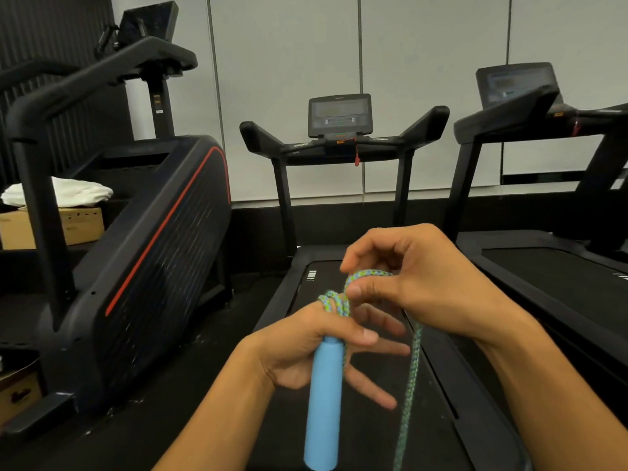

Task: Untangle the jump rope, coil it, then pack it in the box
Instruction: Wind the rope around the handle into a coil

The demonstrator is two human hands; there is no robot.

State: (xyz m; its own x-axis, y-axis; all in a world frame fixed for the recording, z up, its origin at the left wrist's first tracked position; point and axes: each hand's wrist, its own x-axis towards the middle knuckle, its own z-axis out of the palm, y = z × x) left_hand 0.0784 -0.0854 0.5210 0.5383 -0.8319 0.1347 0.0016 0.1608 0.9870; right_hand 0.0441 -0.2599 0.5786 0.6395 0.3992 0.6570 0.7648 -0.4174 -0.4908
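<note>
Above the black treadmill belt (339, 419), the left hand (306, 348) grips the light-blue cylindrical foam handle (323, 402), axis near-vertical, fingers spread. Directly above it, the right hand (418, 283) pinches the green-blue braided rope (413, 365) at the knot; the tail hangs right of the handle.

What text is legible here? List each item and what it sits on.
None reads clearly.
Treadmill belt: white lettering, too blurred.
Console screen: display marks, unreadable.
Cardboard box: small print, too small.
Stair machine post: stickers, illegible.
</note>
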